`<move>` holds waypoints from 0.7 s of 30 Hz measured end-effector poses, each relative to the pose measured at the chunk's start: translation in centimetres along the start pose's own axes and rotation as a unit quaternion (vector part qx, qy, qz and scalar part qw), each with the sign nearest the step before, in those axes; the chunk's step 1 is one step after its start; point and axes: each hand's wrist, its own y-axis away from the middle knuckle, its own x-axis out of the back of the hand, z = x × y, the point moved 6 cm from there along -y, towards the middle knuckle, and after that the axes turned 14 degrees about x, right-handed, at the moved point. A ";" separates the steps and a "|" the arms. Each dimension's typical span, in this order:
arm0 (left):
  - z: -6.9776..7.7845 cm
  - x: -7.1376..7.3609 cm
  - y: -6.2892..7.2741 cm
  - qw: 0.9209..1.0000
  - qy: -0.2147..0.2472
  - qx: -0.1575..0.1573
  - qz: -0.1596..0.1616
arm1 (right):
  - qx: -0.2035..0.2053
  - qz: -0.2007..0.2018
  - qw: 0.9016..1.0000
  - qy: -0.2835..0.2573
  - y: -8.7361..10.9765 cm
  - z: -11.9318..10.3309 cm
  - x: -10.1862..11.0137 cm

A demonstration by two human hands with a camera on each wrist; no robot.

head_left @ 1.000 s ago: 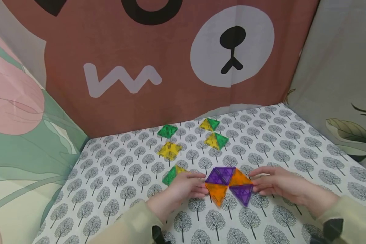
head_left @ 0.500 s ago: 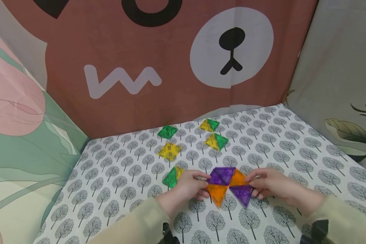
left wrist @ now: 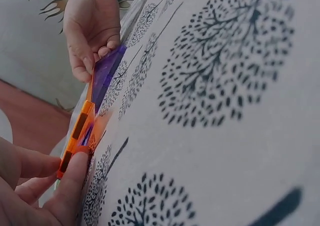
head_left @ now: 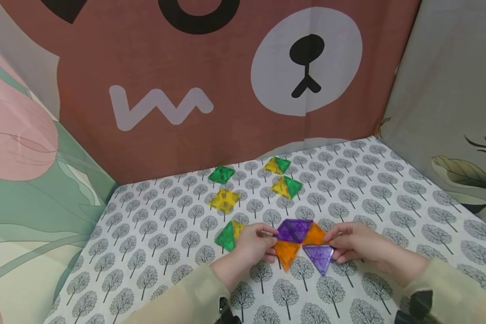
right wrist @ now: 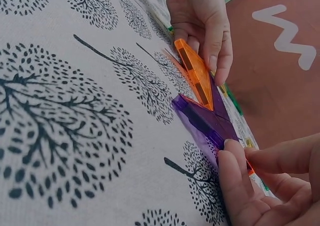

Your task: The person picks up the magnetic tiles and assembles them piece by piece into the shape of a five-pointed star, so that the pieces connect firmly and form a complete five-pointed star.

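A joined row of see-through triangular magnetic tiles lies in front of me. Its upper part has two purple tiles point(head_left: 294, 230) and an orange one point(head_left: 314, 235). Below them, an orange triangle tile point(head_left: 286, 254) points toward me on the left and a purple triangle tile point(head_left: 319, 258) on the right. My left hand point(head_left: 254, 244) pinches the outer corner of the lower orange tile between thumb and fingers. My right hand point(head_left: 354, 243) pinches the outer corner of the lower purple tile. In the right wrist view, the near edges of the orange tile point(right wrist: 197, 73) and purple tile point(right wrist: 200, 121) are lifted off the cloth.
A green-and-yellow tile pair point(head_left: 227, 236) lies partly behind my left hand. Farther back are a yellow pair point(head_left: 224, 200), a green pair point(head_left: 221, 174) and two yellow-and-green pairs, the nearer one point(head_left: 286, 187) and the farther one point(head_left: 277, 165). A brown bear-print curtain point(head_left: 166, 148) borders the tree-print cloth point(head_left: 154, 252).
Both hands have moved in from the sides of the row, and their fingers have curled to pinch the outer corners. The lower purple tile has tilted and looks paler.
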 end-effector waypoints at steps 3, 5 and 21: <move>0.1 0.1 0.1 1.000 -0.025 -0.002 0.017 | -0.002 0.003 1.000 0.002 0.0 0.0 0.0; 0.2 0.1 0.3 0.999 -0.036 -0.001 0.027 | -0.004 0.005 1.000 0.007 0.0 0.0 0.1; 0.0 -0.3 0.4 0.999 0.027 0.026 -0.004 | -0.024 0.036 0.999 -0.002 -0.3 -0.1 0.4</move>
